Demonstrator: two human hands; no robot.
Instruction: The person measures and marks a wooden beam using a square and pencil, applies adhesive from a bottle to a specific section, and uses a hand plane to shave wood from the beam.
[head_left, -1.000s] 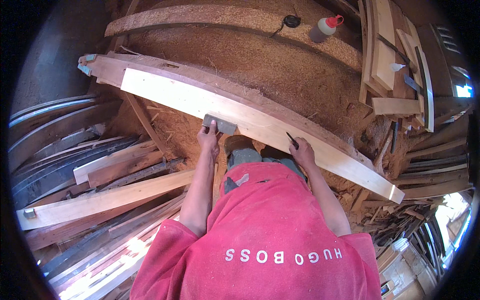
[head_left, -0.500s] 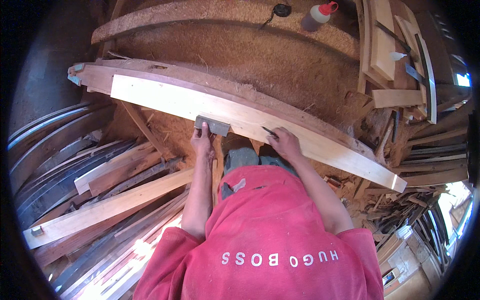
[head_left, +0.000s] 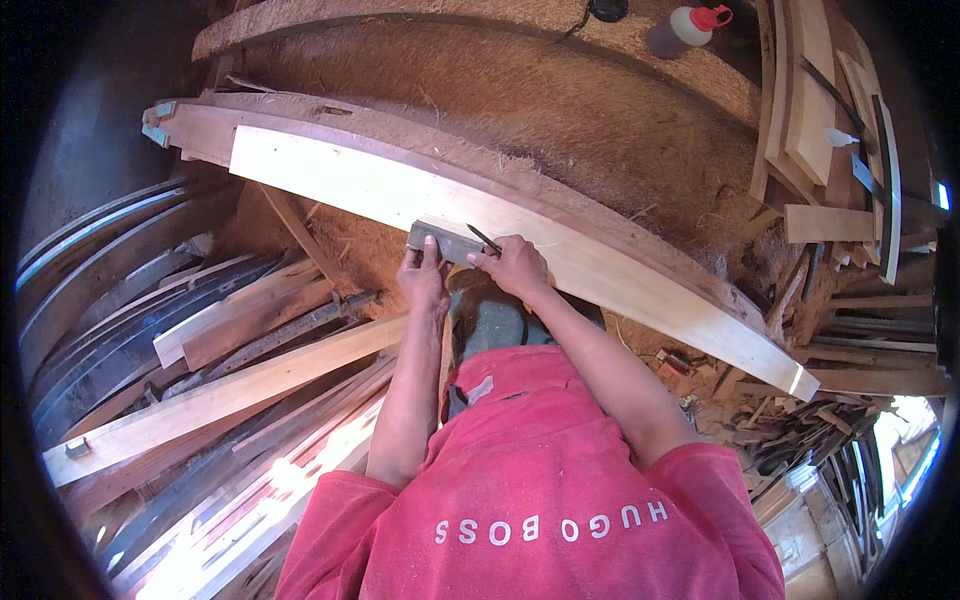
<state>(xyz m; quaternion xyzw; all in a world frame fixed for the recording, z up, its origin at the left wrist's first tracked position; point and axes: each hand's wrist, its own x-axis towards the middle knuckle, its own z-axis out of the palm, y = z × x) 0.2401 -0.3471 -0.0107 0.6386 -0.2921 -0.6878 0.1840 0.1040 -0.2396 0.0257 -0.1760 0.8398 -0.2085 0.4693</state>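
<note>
A long pale plank (head_left: 350, 185) lies across the bench in front of me. At its near edge sits a small grey rectangular block (head_left: 436, 239), with my left hand (head_left: 425, 280) closed on it, thumb on its face and fingers beneath. My right hand (head_left: 517, 266) pinches a dark pencil (head_left: 481, 236) just right of the block. Its fingers are at the block's right end, and the pencil slants up and left over the plank. Whether the pencil's tip touches the wood I cannot tell.
A curved reddish timber (head_left: 480, 160) runs behind the plank. Farther back stand a bottle with a red cap (head_left: 690, 30) and a small black round object (head_left: 607, 10). Stacked boards (head_left: 810, 100) fill the far right; planks and curved strips (head_left: 220, 405) lie at left.
My right hand has moved left along the plank's near edge, bringing the pencil to the block. My left hand keeps its grip on the block. The whole view has shifted slightly.
</note>
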